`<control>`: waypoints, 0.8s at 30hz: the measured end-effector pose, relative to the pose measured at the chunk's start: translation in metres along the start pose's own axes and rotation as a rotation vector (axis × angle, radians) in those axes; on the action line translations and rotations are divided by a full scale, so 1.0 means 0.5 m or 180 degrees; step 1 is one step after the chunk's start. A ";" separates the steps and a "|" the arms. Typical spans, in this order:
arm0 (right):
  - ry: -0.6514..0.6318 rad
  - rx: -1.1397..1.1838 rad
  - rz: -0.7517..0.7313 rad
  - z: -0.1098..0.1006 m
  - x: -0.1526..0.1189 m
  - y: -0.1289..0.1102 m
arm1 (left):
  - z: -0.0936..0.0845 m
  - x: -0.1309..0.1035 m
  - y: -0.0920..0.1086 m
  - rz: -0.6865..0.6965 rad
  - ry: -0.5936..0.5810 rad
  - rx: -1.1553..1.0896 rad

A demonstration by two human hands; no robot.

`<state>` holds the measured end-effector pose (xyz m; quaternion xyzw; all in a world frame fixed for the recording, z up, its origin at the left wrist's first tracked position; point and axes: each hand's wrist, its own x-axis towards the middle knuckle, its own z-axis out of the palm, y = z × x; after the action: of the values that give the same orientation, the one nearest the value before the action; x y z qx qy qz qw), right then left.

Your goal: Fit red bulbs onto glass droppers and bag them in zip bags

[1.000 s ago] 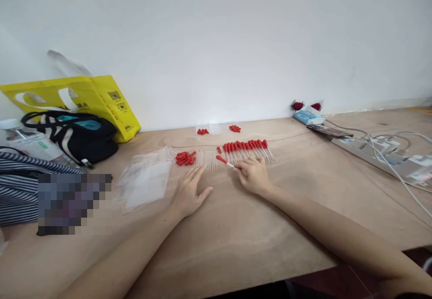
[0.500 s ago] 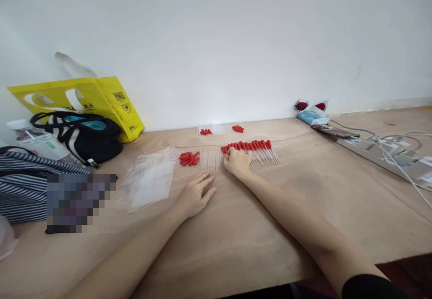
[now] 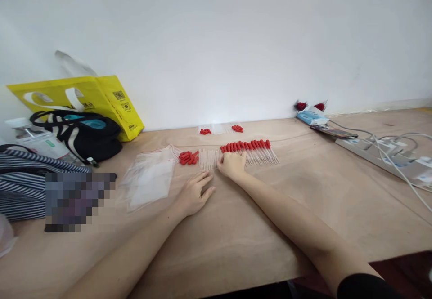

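My right hand point(image 3: 232, 165) is curled, its fingertips at the right end of a row of thin clear sticks point(image 3: 207, 159) without caps. What those fingertips pinch is hidden behind the hand. Just beyond it runs a line of similar sticks with red bulb-like tips point(image 3: 258, 145), laid side by side. My left hand point(image 3: 196, 193) lies on the table with its fingers apart and holds nothing, near the lower ends of the bare sticks. A small heap of loose red caps point(image 3: 188, 158) sits left of the bare sticks.
Clear zip bags point(image 3: 151, 180) lie left of the caps. Smaller bags with red pieces point(image 3: 205, 131) lie by the wall. A yellow bag point(image 3: 124, 105), a black bag point(image 3: 97, 139) and a striped cloth item point(image 3: 23, 182) stand left. On the right are a power strip point(image 3: 364, 153) and cables.
My right hand has moved slightly left and toward me, from the red tips to the edge of the bare sticks. My left hand stays in place.
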<state>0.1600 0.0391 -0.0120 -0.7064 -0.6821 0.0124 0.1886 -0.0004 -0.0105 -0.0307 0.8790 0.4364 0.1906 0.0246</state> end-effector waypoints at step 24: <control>0.0130 0.0517 -0.1269 -0.031 -0.072 0.121 | -0.015 0.012 -0.086 -0.0776 0.1408 0.0868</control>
<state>0.2197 0.0005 -0.0235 -0.5400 -0.8011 0.0155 0.2574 -0.0323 0.0197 -0.0306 0.7522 0.5553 0.3130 -0.1669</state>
